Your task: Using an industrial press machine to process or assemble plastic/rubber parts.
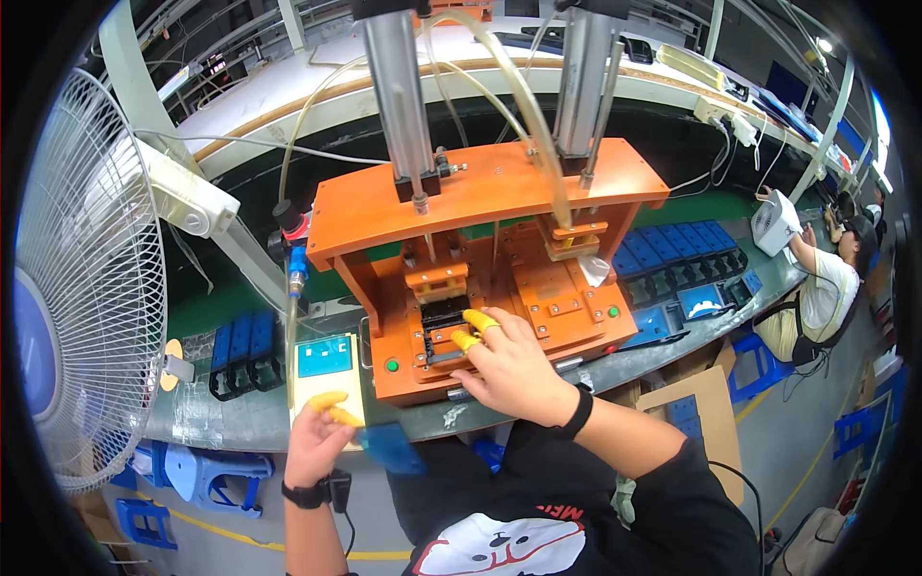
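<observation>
My left hand (pixel 317 444), with yellow finger cots on its fingertips, pinches a thin translucent blue sheet (pixel 396 449) at its corner, off the near edge of the bench. The sheet is blurred by motion. My right hand (pixel 514 360), also in yellow finger cots, reaches into the left station of an orange press (pixel 490 187). Its fingers are apart and rest by a black part (pixel 445 313) in the fixture, below the raised press head (pixel 437 280). Whether the fingertips press on that part is hard to tell.
A blue piece lies on a cream-coloured pad (pixel 305 389) left of the press. Black-and-blue housings stand at left (pixel 248 350) and right (pixel 682 248). A large fan (pixel 91 278) fills the left side. At right sits another person (pixel 828 288) near a small white fan (pixel 774 225).
</observation>
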A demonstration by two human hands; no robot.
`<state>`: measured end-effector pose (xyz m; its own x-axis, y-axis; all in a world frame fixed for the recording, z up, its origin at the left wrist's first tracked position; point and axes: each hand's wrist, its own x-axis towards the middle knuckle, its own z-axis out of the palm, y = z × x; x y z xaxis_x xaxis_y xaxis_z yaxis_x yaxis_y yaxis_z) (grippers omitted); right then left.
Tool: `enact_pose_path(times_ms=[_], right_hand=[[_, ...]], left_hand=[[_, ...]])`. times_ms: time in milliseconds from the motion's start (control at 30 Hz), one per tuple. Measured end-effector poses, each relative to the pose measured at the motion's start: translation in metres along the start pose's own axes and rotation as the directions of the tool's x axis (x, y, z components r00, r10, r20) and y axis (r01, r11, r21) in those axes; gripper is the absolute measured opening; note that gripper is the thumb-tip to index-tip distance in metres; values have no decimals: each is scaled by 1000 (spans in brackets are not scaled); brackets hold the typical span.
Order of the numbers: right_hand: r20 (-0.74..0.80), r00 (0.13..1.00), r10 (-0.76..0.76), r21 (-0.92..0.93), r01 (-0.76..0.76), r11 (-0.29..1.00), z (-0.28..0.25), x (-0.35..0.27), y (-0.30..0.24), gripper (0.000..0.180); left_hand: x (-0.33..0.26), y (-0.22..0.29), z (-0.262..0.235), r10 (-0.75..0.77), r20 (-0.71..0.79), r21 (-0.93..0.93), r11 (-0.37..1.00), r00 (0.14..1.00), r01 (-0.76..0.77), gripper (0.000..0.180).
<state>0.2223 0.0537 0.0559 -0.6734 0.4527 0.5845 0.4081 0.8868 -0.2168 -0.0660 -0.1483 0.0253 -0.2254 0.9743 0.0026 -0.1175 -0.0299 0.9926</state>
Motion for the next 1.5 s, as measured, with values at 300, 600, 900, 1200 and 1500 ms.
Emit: enact_pose_path(times_ms=[300,600,900,1200,1500], right_hand=[[-251,966,-62,276,133,952,-56,-5,34,23],[-87,593,801,989,-48,143,-126,-224,68,28],[171,310,935,937,243,-252,-111,-324,77,38],[218,244,945,864,402,-303,-109,-383,93,33],[192,12,981,907,380,-182,-103,-446,87,30]], left_hand=[[99,13,48,112,108,276,951,988,-138,40],[220,11,82,283,270,821,432,920,-373,31],[300,-23,39,328,286,955,-23,900,-295,45],[279,-12,50,252,225,974,-100,941,-206,33],[345,-55,-12,165,129,705,-709,978,26,45]])
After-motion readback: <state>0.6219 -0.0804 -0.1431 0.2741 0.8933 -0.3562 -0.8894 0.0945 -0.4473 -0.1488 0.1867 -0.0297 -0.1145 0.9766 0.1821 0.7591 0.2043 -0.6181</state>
